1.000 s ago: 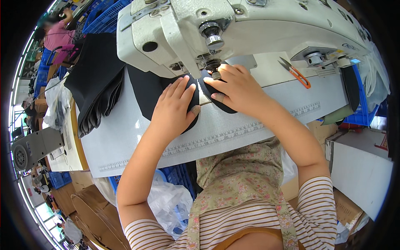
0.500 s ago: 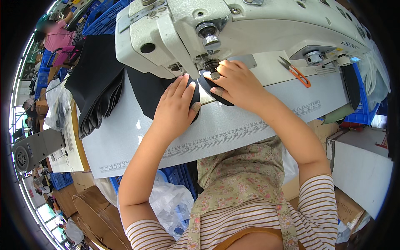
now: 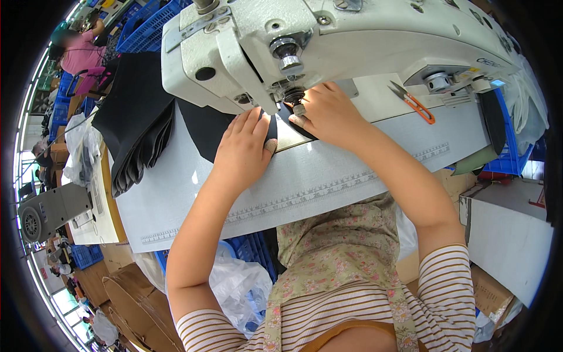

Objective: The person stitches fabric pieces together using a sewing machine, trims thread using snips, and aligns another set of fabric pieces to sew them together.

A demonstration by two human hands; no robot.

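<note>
Black fabric (image 3: 202, 132) lies on the bed of a white sewing machine (image 3: 193, 41), with its curved edges near the needle area. My left hand (image 3: 243, 146) rests flat on it, left of the needle, fingers stretched toward the machine and a covering on the thumb. Just right of the needle, my right hand (image 3: 333, 116) presses on another part of the black fabric (image 3: 302, 130). Its thumb, also covered, points at the presser area, and its far fingertips are partly hidden by the machine. Pale bed shows between the two fabric parts.
Orange-handled thread snips (image 3: 417, 107) lie on the bed at right. A stack of black fabric pieces (image 3: 138, 117) hangs over the table's left side. A printed ruler scale (image 3: 293, 202) runs along the front edge. Blue baskets (image 3: 143, 26) stand at far left.
The black fabric has slid away from me, under the machine, so less of its near edges shows. Both hands have moved slightly with it, still on the fabric.
</note>
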